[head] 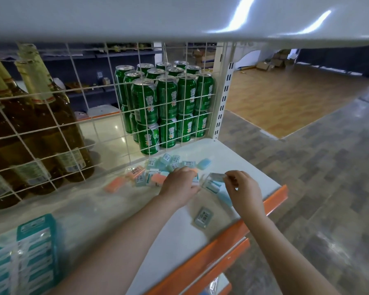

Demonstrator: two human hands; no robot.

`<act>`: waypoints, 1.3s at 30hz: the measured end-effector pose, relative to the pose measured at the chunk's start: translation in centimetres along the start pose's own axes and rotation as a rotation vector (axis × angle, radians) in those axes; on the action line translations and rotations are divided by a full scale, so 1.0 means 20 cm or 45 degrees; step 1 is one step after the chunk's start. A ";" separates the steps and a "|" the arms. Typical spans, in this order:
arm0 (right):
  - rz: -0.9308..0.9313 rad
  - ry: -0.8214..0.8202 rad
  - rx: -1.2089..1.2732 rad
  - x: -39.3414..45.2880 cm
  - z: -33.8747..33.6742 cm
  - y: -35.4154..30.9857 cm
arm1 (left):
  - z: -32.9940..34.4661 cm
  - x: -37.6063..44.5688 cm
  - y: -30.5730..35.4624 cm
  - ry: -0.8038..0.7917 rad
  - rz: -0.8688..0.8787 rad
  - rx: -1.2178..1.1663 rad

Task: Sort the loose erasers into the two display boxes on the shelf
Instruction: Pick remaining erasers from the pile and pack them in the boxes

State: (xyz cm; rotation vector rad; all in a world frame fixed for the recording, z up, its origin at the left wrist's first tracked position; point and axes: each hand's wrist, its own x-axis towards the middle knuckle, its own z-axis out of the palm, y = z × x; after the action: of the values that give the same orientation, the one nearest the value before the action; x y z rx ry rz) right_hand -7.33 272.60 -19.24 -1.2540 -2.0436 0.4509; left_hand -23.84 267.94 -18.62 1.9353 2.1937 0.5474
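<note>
Erasers (pixel 170 167) lie heaped at frame centre on the shelf (pixel 179 226), small, light, slick in wrappers, likely best pinched by their edges, as the left hand (pixel 180 184) grips several and the right hand (pixel 242 188) pinches one.

My one head camera, looking forward and down, close over the white shelf (pixel 239 158), aisle floor (pixel 307 167) at right

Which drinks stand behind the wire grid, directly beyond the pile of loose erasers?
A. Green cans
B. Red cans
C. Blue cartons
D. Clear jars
A: stacked green cans stand behind the wire grid, just beyond the loose erasers on the shelf.
</note>
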 end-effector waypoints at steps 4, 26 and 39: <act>0.013 0.070 0.058 -0.02 -0.01 0.01 | 0.03 0.04 0.02 -0.026 -0.030 0.019; 0.280 0.010 0.468 -0.01 0.00 -0.07 | -0.08 -0.11 -0.07 0.325 -0.463 -0.708; 0.318 -0.094 0.892 -0.16 0.12 -0.34 | -0.25 -0.47 -0.23 0.341 -0.554 -1.413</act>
State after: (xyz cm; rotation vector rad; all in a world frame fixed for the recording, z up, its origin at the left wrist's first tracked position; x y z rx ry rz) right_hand -12.29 266.69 -18.03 -1.0488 -1.5583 1.2197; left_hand -28.46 257.39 -16.93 0.8150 1.6809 1.5471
